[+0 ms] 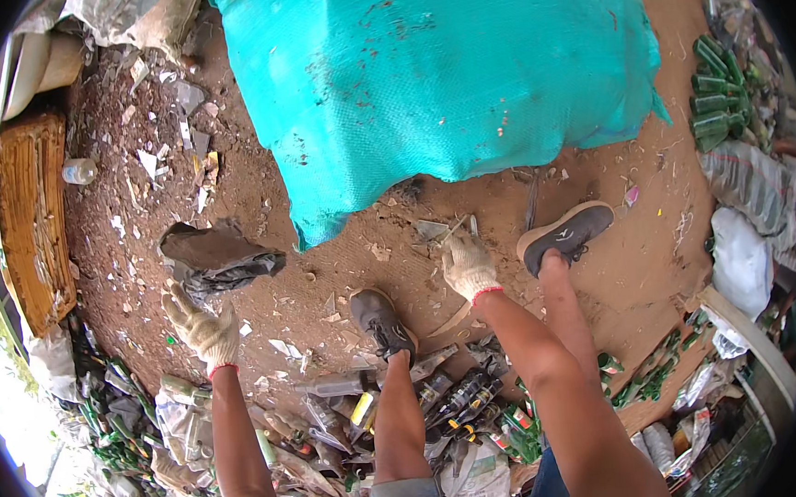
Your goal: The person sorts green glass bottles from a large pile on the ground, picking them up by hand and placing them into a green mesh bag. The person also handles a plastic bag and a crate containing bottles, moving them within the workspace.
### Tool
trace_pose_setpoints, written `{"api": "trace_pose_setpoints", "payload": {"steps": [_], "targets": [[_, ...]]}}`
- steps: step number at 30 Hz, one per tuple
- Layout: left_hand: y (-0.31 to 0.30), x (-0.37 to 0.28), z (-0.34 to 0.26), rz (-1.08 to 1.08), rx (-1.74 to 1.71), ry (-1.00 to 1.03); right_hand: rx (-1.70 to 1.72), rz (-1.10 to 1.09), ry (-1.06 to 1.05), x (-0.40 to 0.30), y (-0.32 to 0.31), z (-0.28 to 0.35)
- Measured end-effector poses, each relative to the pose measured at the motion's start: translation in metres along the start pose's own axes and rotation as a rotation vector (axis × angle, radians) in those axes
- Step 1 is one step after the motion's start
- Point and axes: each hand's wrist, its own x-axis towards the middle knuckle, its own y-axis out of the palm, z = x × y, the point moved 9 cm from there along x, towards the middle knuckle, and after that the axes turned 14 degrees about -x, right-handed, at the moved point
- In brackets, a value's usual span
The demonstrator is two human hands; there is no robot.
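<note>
My left hand (202,324), in a cream knit glove, has its fingers apart and holds nothing. Just above it lies a crumpled black plastic bag (234,277) on the dirt. My right hand (468,264), gloved the same way, is low over the ground with its fingers curled around a thin pale strip (455,228). Beside its fingertips lies a clear glass or plastic shard (430,229). Beyond both hands a large turquoise woven sack (441,79) lies on the ground, its torn lower edge towards me.
Broken shards (150,162) litter the dirt at the left, near a clear plastic bottle (80,171) and a worn wooden board (35,222). Dark glass bottles (460,396) are piled around my legs. Green bottles (716,98) and a white plastic bag (740,262) lie at the right.
</note>
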Motion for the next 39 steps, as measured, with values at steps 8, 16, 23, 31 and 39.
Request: {"api": "trace_pose_setpoints", "payload": {"steps": [8, 16, 23, 31, 39], "targets": [[0.058, -0.156, -0.034, 0.208, -0.229, -0.080, -0.462, 0.015, -0.113, 0.055, 0.007, 0.048], [0.097, -0.232, -0.153, 0.912, -0.534, -0.541, -0.273, 0.290, -0.180, 0.009, 0.031, 0.034], [0.123, -0.233, -0.285, 1.136, -0.549, -0.228, -0.296, -0.028, -0.348, 0.054, 0.048, 0.041], [0.114, -0.217, -0.400, 1.152, -0.627, -0.150, 0.104, 0.005, -0.154, 0.052, 0.047, -0.013], [0.062, -0.141, -0.581, 1.041, -0.894, 0.368, 0.186, -0.143, 0.065, 0.047, 0.034, -0.030]]}}
